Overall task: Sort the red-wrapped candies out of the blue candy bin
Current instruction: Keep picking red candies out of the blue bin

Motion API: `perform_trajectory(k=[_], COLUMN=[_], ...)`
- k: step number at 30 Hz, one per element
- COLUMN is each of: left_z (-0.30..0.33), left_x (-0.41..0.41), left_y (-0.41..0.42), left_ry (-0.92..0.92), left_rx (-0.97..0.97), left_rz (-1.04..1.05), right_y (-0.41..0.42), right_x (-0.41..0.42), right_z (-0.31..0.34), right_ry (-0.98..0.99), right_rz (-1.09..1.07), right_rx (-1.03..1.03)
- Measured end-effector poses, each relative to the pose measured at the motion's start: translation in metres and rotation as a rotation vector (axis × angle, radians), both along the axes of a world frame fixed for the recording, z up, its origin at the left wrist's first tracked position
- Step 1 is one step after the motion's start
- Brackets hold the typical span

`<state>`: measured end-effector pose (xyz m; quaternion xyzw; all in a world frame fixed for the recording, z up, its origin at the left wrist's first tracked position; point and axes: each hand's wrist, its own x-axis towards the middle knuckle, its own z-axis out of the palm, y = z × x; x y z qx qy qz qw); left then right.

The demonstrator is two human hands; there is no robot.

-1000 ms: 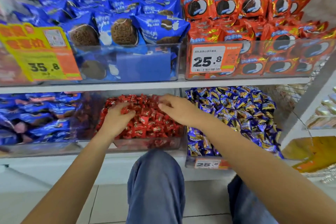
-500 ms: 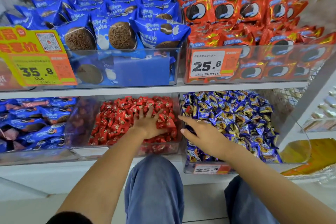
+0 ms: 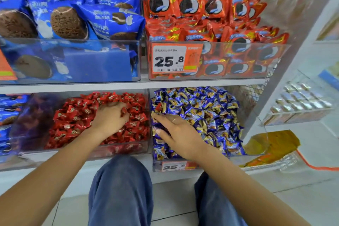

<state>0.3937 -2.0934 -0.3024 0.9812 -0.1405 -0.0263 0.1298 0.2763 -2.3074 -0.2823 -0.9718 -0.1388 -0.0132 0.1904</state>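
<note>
On the upper shelf we see blue cookie packets [image 3: 69, 22] in a clear bin, left of red cookie packets [image 3: 201, 11] whose bin carries a 25.8 price tag [image 3: 175, 58]. Below, we see blue-trousered knees [image 3: 121, 189] over floor tiles [image 3: 293, 198]

Two hands are in view: the left hand [image 3: 110, 115] and the right hand [image 3: 180, 136]. Four clear bins show their fronts: the blue biscuit bin [image 3: 73, 60], red biscuit bin [image 3: 238, 60], red candy bin [image 3: 128, 149] and blue candy bin [image 3: 157, 168]. Two price tags [image 3: 176, 59] read 25.8. Candies are too many to count.
</note>
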Motion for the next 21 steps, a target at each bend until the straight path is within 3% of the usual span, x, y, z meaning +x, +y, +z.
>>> perform_trajectory(k=[3,6,9,13,16,21], left_z=[0.032,0.047,0.043,0.029,0.014,-0.003], left_x=[-0.02,-0.035,-0.047,-0.056,-0.065,-0.081], left_y=[-0.039,-0.076,-0.111,-0.153,-0.181,-0.203], left_ry=[-0.186,-0.239,-0.046,0.315,0.264,0.149], left_rx=[-0.213,-0.184,-0.117,-0.049,-0.072,-0.047], left_rz=[-0.151,-0.319,-0.37,-0.104,-0.078,-0.299], right_y=[-0.035,-0.064,-0.085,-0.114,-0.134,-0.157], right_x=[-0.005,-0.006,-0.002,-0.004,-0.012,-0.027], right_z=[-0.012,-0.021,-0.025,-0.029,-0.032,-0.035], right_ry=[-0.024,0.013,-0.017,-0.031,-0.025,0.065], right_rz=[-0.056,-0.129,-0.232,-0.382,-0.463,-0.484], right_rx=[-0.14,-0.261,-0.293,-0.278,-0.235,-0.12])
